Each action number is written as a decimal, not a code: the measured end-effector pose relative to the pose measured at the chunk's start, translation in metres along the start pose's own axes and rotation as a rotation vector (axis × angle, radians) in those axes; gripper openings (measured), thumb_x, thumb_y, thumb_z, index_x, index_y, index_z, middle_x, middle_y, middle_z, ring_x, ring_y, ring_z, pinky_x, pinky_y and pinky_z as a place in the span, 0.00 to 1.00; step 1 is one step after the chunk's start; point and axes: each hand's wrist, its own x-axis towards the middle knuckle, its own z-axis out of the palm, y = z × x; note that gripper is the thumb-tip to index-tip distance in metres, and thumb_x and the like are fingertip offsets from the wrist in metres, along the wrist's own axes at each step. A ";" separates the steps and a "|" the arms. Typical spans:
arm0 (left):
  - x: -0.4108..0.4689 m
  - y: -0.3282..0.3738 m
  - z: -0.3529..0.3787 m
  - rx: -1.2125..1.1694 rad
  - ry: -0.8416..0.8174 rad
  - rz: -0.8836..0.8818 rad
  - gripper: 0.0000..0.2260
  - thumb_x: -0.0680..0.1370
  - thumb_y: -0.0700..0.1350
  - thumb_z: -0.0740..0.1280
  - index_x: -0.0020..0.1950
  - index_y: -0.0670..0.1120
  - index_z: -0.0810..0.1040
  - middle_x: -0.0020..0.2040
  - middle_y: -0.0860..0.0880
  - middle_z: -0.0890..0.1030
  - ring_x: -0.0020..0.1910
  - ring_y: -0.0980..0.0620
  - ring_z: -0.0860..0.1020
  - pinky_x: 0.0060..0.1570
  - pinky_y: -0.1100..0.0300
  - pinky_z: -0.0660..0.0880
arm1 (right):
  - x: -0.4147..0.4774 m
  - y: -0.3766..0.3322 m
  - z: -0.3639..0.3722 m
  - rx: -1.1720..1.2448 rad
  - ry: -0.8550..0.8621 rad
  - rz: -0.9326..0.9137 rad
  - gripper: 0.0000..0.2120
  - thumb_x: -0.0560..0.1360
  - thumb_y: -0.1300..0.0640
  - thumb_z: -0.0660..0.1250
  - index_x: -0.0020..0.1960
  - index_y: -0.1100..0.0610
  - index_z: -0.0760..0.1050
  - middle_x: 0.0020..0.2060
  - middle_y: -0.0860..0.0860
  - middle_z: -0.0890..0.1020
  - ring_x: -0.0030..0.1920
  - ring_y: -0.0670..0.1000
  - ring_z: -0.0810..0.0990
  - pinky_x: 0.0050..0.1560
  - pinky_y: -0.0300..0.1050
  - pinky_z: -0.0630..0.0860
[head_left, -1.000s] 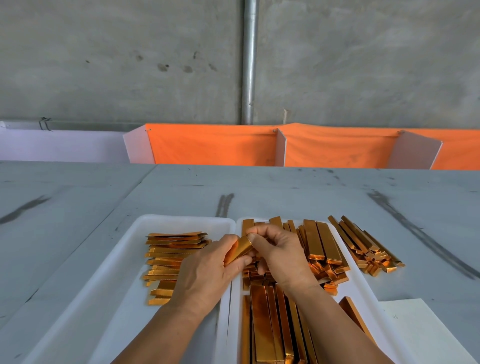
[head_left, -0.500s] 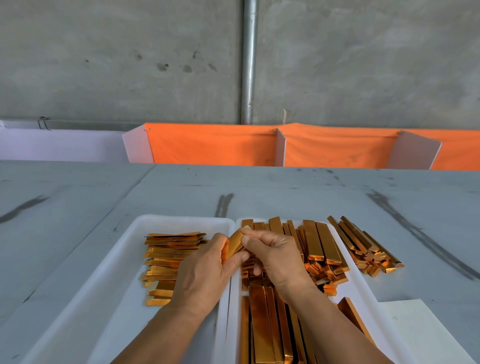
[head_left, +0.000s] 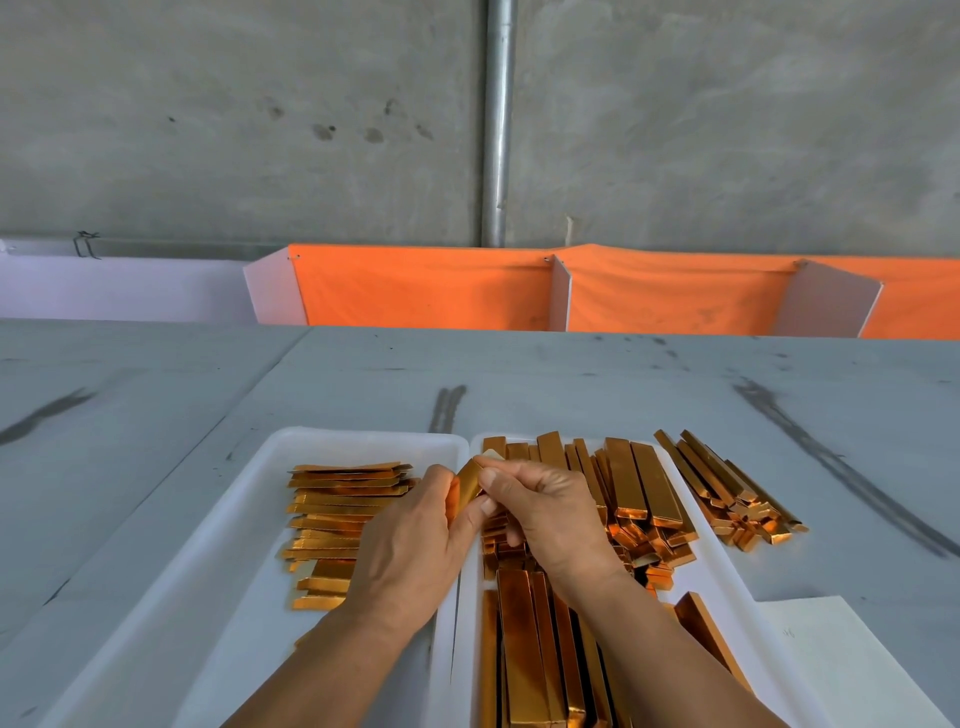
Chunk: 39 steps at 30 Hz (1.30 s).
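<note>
Pinching one shiny gold cardboard strip (head_left: 468, 483) between your left hand (head_left: 410, 545) and right hand (head_left: 545, 514), fingers clamped on it, over the seam between the left white plastic tray (head_left: 249, 519), holding flat strips (head_left: 337, 514), and its right neighbour (head_left: 727, 587).

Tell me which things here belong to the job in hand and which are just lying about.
In the job: gold box pinched by left hand and right hand; flat blanks in left tray; folded boxes in right tray.
Lying about: white sheet, orange cloth, metal pipe.
</note>
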 end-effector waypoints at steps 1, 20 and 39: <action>0.000 0.000 0.000 0.009 0.001 0.003 0.22 0.71 0.71 0.43 0.49 0.55 0.61 0.33 0.55 0.70 0.29 0.59 0.71 0.26 0.68 0.60 | 0.000 0.000 0.001 -0.005 0.003 -0.003 0.08 0.78 0.58 0.69 0.50 0.47 0.85 0.46 0.49 0.87 0.26 0.44 0.73 0.27 0.36 0.72; -0.001 0.001 0.002 -0.015 0.008 0.017 0.24 0.71 0.71 0.42 0.50 0.55 0.62 0.34 0.55 0.72 0.30 0.59 0.73 0.27 0.68 0.62 | 0.000 0.003 0.002 -0.080 0.039 -0.048 0.07 0.78 0.57 0.69 0.52 0.52 0.85 0.49 0.46 0.86 0.31 0.35 0.78 0.32 0.28 0.73; -0.001 0.000 -0.001 -0.042 -0.026 0.102 0.23 0.69 0.72 0.40 0.50 0.57 0.59 0.35 0.58 0.69 0.33 0.61 0.71 0.28 0.70 0.62 | 0.006 -0.003 -0.006 0.231 -0.003 0.223 0.14 0.81 0.53 0.65 0.53 0.64 0.80 0.37 0.58 0.81 0.31 0.49 0.76 0.25 0.37 0.69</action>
